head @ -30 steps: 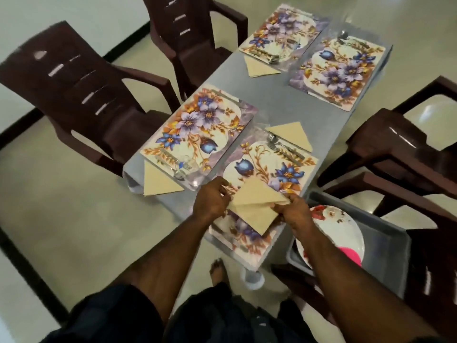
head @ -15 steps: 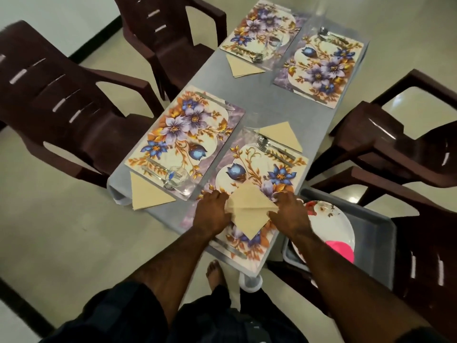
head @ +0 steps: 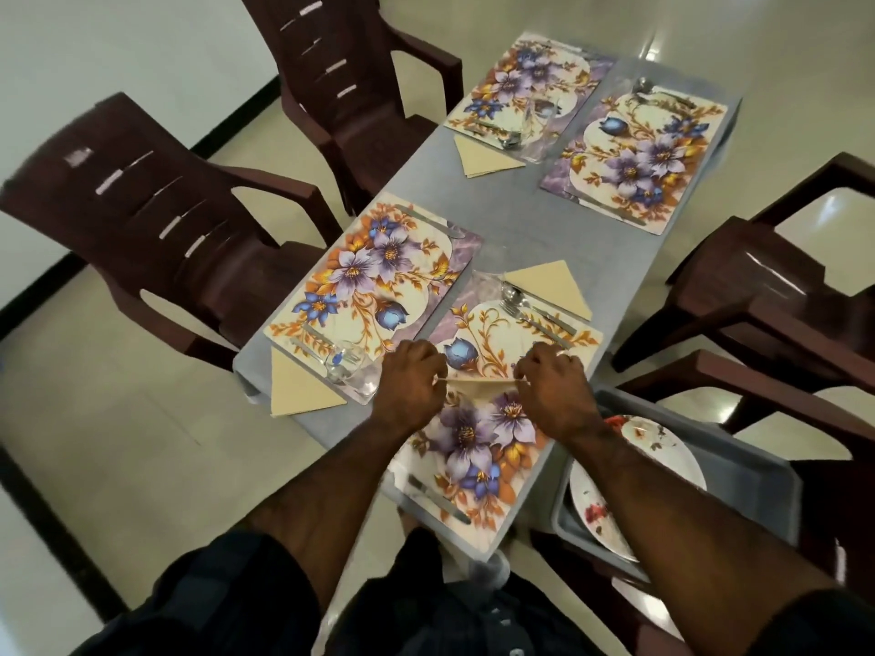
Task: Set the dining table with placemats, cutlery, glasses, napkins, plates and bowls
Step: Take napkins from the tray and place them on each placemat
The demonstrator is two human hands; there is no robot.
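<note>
Left hand (head: 411, 384), right hand (head: 553, 389), pinching tan napkin (head: 476, 381) edge-on

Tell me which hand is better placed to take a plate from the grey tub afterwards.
The right hand, probably. The grey tub with the plates sits just beside the right forearm, off the table's right edge. The left hand would have to cross over. Both hands now pinch the folded napkin.

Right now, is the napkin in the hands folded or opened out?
Folded. The napkin shows only as a thin edge stretched between the left hand and right hand.
</note>
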